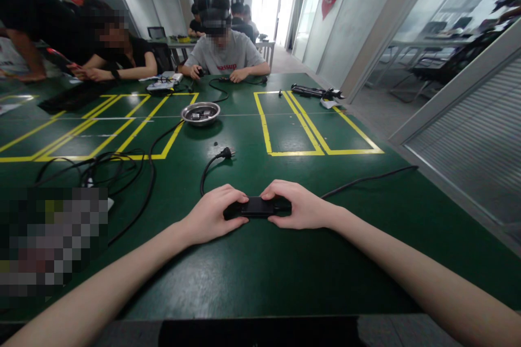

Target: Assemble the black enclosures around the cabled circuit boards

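A black power adapter rests on the green table in front of me, gripped at both ends. My left hand is closed around its left end, thumb at the near side and fingers at the far side. Around the right end, my right hand is closed in the same way. From behind my left hand a short black cord curves away to a power plug, which lies on the table with its pins pointing right. Another thin black cable runs off to the right from behind my right hand.
A metal bowl with small metal parts stands further back. Coiled black cables lie at left, near a blurred-out area. Yellow tape marks rectangles on the table. A black tripod-like item lies back right. Across the table, a person handles something small.
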The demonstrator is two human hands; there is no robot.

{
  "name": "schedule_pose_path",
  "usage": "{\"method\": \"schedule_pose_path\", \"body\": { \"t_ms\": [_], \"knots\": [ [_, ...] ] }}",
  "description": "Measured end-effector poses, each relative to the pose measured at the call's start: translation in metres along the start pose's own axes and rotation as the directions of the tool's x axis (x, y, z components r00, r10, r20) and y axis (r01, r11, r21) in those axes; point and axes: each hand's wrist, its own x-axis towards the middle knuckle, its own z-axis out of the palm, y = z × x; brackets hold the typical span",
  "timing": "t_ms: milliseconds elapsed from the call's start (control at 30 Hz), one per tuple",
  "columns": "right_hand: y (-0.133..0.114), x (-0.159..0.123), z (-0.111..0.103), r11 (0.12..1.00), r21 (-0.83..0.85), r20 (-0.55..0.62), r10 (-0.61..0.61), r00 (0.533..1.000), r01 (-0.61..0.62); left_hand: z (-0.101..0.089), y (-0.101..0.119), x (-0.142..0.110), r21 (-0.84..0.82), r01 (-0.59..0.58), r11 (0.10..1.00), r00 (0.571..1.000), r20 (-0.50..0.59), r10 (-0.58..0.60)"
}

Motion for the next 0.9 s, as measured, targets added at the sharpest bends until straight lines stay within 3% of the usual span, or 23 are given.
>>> {"method": "schedule_pose_path", "body": {
  "t_ms": [133,333,633,900],
  "knots": [
    [-0.005,0.003,0.002,0.993,-0.114,0.025,0.032,0.999,-0.029,0.001,0.004,0.001,0.082,0.019,0.996,1.000,-0.004,-0.019],
    [-0.009,0.008,0.006,0.958,-0.278,0.035,0.082,0.996,-0.070,0.001,0.014,0.005,0.065,0.075,0.995,0.997,-0.003,-0.075],
    [-0.008,0.008,0.007,0.935,-0.354,0.071,-0.007,0.997,0.032,0.011,0.005,0.007,0.281,0.063,0.958,0.997,0.019,-0.071],
    [-0.008,0.007,0.007,0.914,-0.390,0.072,-0.090,0.993,0.111,0.009,0.009,0.006,0.299,0.037,0.954,0.999,-0.012,-0.035]
  ]
}}
